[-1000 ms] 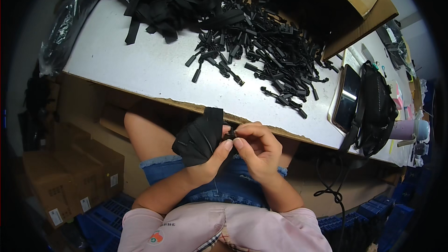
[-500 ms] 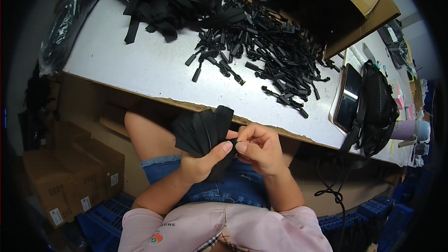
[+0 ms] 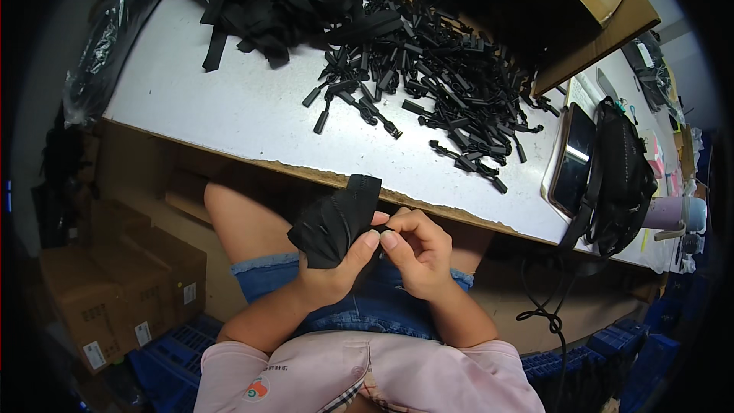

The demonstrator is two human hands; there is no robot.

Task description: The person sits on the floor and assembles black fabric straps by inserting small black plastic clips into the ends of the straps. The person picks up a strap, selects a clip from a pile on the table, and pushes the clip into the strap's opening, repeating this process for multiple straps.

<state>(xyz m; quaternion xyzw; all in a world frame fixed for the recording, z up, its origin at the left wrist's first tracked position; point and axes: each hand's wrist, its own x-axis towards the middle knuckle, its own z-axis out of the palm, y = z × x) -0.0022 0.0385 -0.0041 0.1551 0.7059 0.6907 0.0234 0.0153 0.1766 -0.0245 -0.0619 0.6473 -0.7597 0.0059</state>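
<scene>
My left hand is closed round a bunch of folded black zipper tapes above my lap, just off the table's front edge. The tapes fan out past the thumb, and one end stands up toward the table. Thumb and forefinger of my right hand pinch a tape's end right beside the left thumb; whether a small slider sits between these fingertips is hidden. On the white table lies a big heap of black zipper pulls, several of them strewn toward the front edge.
More black tapes are piled at the back left, beside a clear plastic bag. An open cardboard box leans over the heap. To the right are a tablet, a black bag and a lilac bottle. Cartons stand lower left.
Both hands stay together at the tape's end. My right hand has shifted slightly left and its fingers have turned closer in. The tape bunch has tilted a little to the right.
</scene>
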